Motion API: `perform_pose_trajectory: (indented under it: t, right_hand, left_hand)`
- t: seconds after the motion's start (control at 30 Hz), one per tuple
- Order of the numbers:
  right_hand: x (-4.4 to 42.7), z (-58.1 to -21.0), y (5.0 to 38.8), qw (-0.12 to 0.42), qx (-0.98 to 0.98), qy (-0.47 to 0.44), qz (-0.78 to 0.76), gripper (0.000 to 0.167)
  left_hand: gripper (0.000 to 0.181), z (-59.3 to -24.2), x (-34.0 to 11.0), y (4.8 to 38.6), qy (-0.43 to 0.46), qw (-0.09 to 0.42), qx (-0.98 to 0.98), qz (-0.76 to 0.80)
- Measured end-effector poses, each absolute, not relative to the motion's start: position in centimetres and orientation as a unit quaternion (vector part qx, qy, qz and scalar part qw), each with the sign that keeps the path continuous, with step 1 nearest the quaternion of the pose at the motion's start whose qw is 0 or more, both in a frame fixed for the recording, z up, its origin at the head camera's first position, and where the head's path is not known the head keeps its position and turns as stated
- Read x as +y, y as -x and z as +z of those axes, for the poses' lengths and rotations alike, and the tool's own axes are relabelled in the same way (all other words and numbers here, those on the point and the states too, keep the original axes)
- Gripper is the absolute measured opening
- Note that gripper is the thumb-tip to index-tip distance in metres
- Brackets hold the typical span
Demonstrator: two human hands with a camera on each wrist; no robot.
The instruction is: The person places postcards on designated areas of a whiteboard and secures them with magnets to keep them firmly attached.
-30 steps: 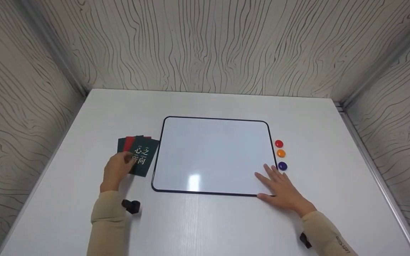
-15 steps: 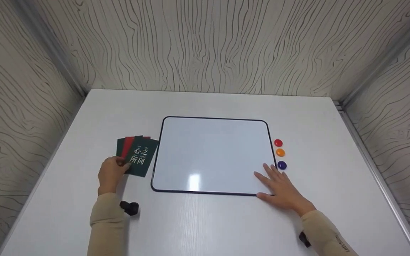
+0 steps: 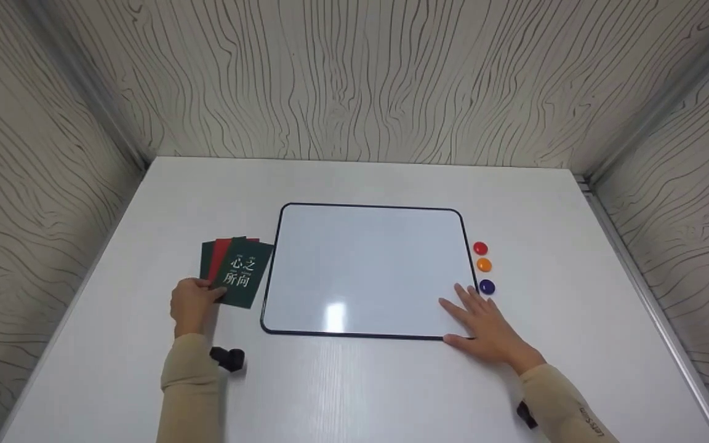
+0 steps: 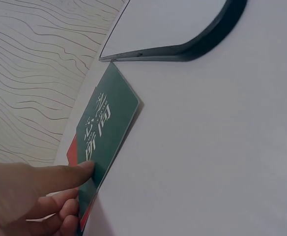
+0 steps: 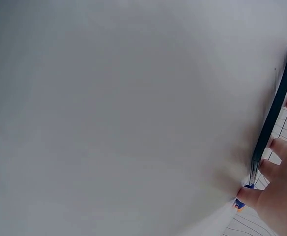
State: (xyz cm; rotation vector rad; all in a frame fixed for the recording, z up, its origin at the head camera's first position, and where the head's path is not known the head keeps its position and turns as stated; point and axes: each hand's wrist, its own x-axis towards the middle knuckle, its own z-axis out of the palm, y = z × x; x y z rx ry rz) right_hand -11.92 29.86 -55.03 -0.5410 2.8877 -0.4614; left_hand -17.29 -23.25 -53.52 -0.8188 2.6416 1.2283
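Several cards lie fanned out left of a whiteboard in the head view. The front green card (image 3: 247,264) bears white characters, and a red card (image 3: 220,253) and another green card (image 3: 206,257) peek out behind it. At their lower left corner my left hand (image 3: 191,304) pinches the cards, thumb (image 4: 82,172) on the front one and curled fingers at their edge. The front card's upper right corner meets the frame of the whiteboard (image 3: 367,271). My right hand (image 3: 487,329) rests, fingers spread, over the whiteboard's lower right corner.
A red magnet (image 3: 480,248), an orange magnet (image 3: 484,265) and a blue magnet (image 3: 487,287) line the whiteboard's right side, the blue one close to my right fingertips. Wood-patterned panels (image 3: 354,80) enclose the back and sides of the white table (image 3: 354,391).
My left hand has slid down and left, from the side of the front card to the lower left corner, uncovering its characters. The right hand and the magnets stay put.
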Motion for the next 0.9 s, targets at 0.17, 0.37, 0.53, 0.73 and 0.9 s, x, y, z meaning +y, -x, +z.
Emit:
perform_pose_trajectory:
  t: [0.17, 0.37, 0.53, 0.73, 0.9]
  right_hand:
    - [29.8, -55.0, 11.9, 0.09, 0.968, 0.18, -0.152, 0.07]
    - [29.8, -54.8, 11.9, 0.092, 0.967, 0.178, -0.158, 0.07]
    - [29.8, -54.9, 11.9, 0.092, 0.966, 0.182, -0.158, 0.069]
    - [29.6, -54.8, 11.9, 0.092, 0.966, 0.182, -0.159, 0.069]
    - [29.6, -54.8, 11.9, 0.099, 0.966, 0.178, -0.156, 0.069]
  left_hand:
    - [0.04, -53.6, -23.3, 17.4, 0.281, 0.05, 0.868, 0.405]
    - [0.041, -53.6, -23.2, 17.5, 0.281, 0.035, 0.865, 0.415]
    - [0.045, -53.2, -23.3, 17.4, 0.275, 0.048, 0.853, 0.44]
    - [0.042, -52.9, -23.9, 17.4, 0.245, 0.054, 0.853, 0.458]
    - [0.044, -53.2, -24.5, 17.7, 0.237, 0.067, 0.836, 0.49]
